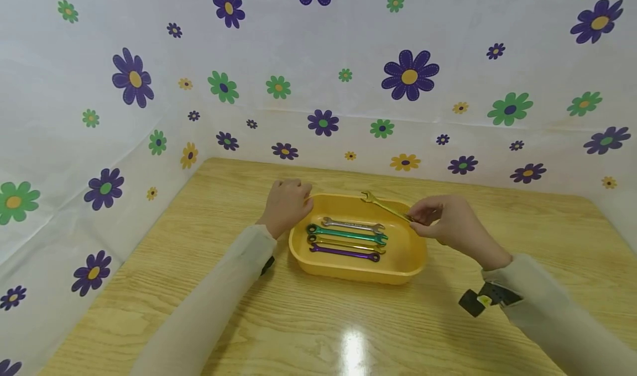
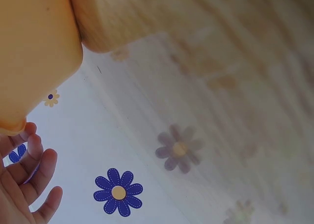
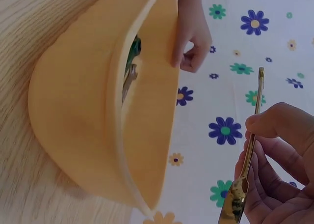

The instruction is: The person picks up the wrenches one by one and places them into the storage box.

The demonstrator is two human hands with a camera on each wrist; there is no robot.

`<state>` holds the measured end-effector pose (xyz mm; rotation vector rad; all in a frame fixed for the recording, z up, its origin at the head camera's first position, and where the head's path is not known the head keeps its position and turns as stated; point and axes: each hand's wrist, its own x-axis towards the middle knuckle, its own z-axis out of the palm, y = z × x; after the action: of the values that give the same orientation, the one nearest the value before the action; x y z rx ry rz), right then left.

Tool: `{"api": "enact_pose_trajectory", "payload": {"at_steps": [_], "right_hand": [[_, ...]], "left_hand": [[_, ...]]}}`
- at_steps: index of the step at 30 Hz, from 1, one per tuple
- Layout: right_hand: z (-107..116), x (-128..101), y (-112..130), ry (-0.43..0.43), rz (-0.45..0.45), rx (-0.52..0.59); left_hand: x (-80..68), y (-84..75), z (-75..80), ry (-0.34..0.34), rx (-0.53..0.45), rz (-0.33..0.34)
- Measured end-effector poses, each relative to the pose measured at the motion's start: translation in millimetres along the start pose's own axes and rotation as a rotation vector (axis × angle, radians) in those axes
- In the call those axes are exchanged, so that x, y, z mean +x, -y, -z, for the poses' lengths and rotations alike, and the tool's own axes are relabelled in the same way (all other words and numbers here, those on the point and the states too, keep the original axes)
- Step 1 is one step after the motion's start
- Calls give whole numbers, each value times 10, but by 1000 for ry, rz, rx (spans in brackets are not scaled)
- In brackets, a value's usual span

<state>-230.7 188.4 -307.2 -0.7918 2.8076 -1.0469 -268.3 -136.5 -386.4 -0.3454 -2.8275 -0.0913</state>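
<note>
Head view | right hand [image 1: 450, 221] fingers pinch gold wrench [image 1: 385, 205] | left hand [image 1: 286, 202] fingers curl on yellow tray [image 1: 358, 271] rim | wrench lettering unreadable

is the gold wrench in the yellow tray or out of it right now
Out. The right hand pinches the gold wrench above the yellow tray's far rim; four other wrenches lie inside.

Four wrenches [image 1: 345, 238] lie side by side in the tray [image 1: 415, 254], which sits on the table [image 1: 298, 320]
</note>
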Motion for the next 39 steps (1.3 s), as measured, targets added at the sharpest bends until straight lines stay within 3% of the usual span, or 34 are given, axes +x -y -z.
{"api": "enact_pose_trajectory", "payload": {"at_steps": [6,20,29,39], "right_hand": [[-141,102,69,41,52,24],[-518,241,103,157,75,87],[-728,272,113,170,119,62],[-859,282,89,255,52,90]], "left_hand": [[6,-4,7,-6,5,2],[-6,-9,14,-3,-3,1],[-9,-6,21,-16,-10,-9],[-22,-10,31,-26,-5,-10]]}}
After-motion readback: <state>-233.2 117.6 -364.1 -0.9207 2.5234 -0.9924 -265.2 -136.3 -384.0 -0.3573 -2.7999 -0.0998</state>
